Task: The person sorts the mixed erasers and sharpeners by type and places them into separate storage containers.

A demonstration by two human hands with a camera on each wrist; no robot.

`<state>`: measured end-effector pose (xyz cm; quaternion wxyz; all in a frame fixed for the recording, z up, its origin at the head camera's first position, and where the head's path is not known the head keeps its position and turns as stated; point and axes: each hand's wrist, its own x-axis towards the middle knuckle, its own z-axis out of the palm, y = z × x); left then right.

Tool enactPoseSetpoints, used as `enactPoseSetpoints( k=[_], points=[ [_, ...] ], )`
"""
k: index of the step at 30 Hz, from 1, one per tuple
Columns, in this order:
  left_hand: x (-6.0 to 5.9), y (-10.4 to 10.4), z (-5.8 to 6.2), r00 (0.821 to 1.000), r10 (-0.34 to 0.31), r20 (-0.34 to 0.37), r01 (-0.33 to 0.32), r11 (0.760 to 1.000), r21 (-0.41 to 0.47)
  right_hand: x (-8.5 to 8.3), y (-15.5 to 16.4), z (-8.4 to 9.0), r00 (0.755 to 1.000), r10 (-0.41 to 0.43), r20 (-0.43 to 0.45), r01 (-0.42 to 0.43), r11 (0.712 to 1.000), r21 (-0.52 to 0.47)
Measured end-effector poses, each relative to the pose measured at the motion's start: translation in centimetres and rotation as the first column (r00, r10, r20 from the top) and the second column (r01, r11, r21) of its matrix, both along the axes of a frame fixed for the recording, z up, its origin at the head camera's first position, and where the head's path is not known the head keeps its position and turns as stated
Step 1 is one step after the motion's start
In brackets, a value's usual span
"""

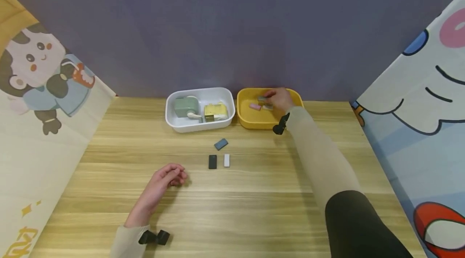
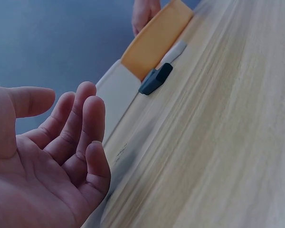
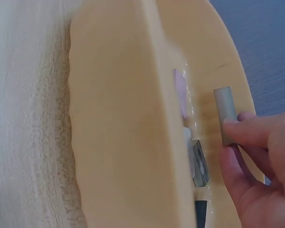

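Observation:
My right hand (image 1: pixel 279 99) reaches into the yellow tray (image 1: pixel 244 122) at the back of the table. It pinches a small grey block (image 1: pixel 262 99) by one end, seen close in the right wrist view as grey block (image 3: pixel 225 113) between fingertips (image 3: pixel 251 132). A pink piece (image 1: pixel 255 106) and another small piece (image 3: pixel 200 162) lie in the tray (image 3: pixel 123 118). My left hand (image 1: pixel 168 177) rests on the table with loosely curled fingers (image 2: pixel 88 118), holding nothing.
A white tray (image 1: pixel 169 117) left of the yellow one holds a green item (image 1: pixel 186 106) and a yellow item (image 1: pixel 215 111). On the table lie a blue-grey block (image 1: pixel 220 143), a black block (image 1: pixel 212 161) and a white block (image 1: pixel 227 160). Cartoon-printed panels stand on both sides.

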<state>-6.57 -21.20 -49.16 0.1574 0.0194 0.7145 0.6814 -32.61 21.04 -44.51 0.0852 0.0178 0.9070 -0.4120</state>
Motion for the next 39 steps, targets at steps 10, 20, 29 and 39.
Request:
enactPoseSetpoints(
  k=[10, 20, 29, 39],
  points=[
    [-0.1, 0.4, 0.1, 1.000, -0.002, 0.008, 0.002, 1.000, 0.002, -0.7, 0.1, -0.2, 1.000, -0.022, 0.021, 0.020, 0.997, 0.077],
    [-0.1, 0.4, 0.1, 1.000, 0.006, 0.006, -0.006, 1.000, 0.003, -0.4, 0.8, -1.2, 1.000, -0.012, 0.003, 0.011, 0.994, 0.105],
    [-0.1, 0.4, 0.2, 1.000, 0.006, 0.001, -0.006, 1.000, 0.003, 0.5, 1.0, -0.5, 1.000, -0.006, 0.017, 0.004, 0.996, 0.086],
    [-0.4, -0.4, 0.4, 0.999, 0.020, -0.031, -0.021, 0.999, -0.027, 1.5, 1.6, -0.4, 0.998, 0.044, -0.045, -0.043, 0.999, 0.031]
  ],
)
